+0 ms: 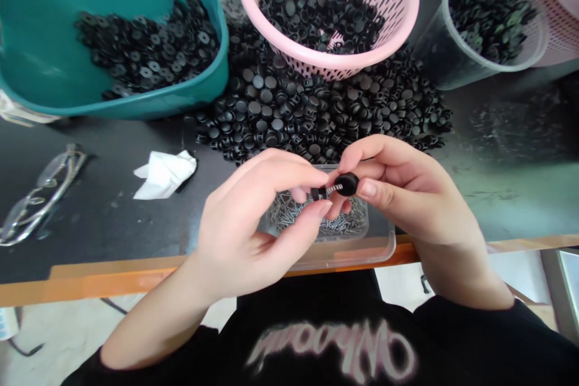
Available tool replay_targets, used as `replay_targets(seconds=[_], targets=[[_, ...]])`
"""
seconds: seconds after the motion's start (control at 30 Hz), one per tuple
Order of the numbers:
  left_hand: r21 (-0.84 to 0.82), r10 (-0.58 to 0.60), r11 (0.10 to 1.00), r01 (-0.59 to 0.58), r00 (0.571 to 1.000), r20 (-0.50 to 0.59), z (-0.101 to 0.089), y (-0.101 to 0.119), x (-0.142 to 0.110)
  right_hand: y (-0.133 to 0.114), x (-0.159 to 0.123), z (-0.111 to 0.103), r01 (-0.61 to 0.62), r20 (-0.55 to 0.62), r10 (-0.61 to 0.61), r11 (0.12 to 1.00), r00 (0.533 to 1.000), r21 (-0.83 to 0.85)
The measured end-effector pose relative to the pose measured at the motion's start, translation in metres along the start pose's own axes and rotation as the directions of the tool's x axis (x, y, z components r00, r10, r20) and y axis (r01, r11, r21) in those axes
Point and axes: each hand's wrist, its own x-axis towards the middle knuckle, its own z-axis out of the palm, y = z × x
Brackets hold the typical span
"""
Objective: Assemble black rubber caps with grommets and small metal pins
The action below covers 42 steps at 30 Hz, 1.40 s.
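Observation:
My left hand (266, 217) pinches a small black plastic piece (319, 193) between thumb and fingertips. A thin metal spring (335, 187) bridges from that piece to a round black plastic cap (347, 184). The cap is gripped by the thumb and fingers of my right hand (402, 190). Below both hands sits a clear plastic box (382, 247) with many small metal springs (344, 223) in it, partly covered by my fingers. Just beyond lies a heap of black cord-lock-like pieces (271, 108).
A teal tub (181, 99) of flat black parts stands at the far left. Behind the heap is a pink basket (325, 60) of black caps; a clear tub (446, 42) of black parts is right of it. Crumpled tissue (165, 175) and glasses (43, 193) lie at left.

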Motion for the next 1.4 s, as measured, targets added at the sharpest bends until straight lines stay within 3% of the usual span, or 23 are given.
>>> replay_targets(seconds=[0.2,0.47,0.77,1.0,1.1,1.4], targets=[[0.161,0.075,0.984,-0.078,0.997,0.023,0.002,-0.003,0.0,0.003,0.002,0.0,-0.009,-0.006,0.009,0.997,1.0,0.079],[0.163,0.124,0.977,-0.136,0.989,0.082,-0.003,-0.006,0.001,0.004,0.002,0.001,-0.026,-0.021,0.027,0.999,0.999,0.047],[0.251,0.093,0.962,-0.108,0.993,0.07,0.003,-0.005,-0.002,0.009,0.003,0.001,-0.014,-0.056,0.017,0.999,0.998,0.051],[0.283,0.137,0.947,-0.154,0.987,0.079,0.008,-0.005,-0.004,0.014,0.006,0.001,-0.034,-0.086,0.049,0.984,0.995,0.173],[0.312,0.166,0.934,-0.171,0.985,0.043,0.008,-0.006,-0.005,0.014,0.005,0.002,-0.03,-0.102,0.047,0.987,0.994,0.155],[0.363,0.138,0.918,-0.158,0.987,0.082,0.006,-0.007,-0.005,0.015,0.0,0.008,-0.073,-0.092,0.078,0.996,0.993,0.06]])
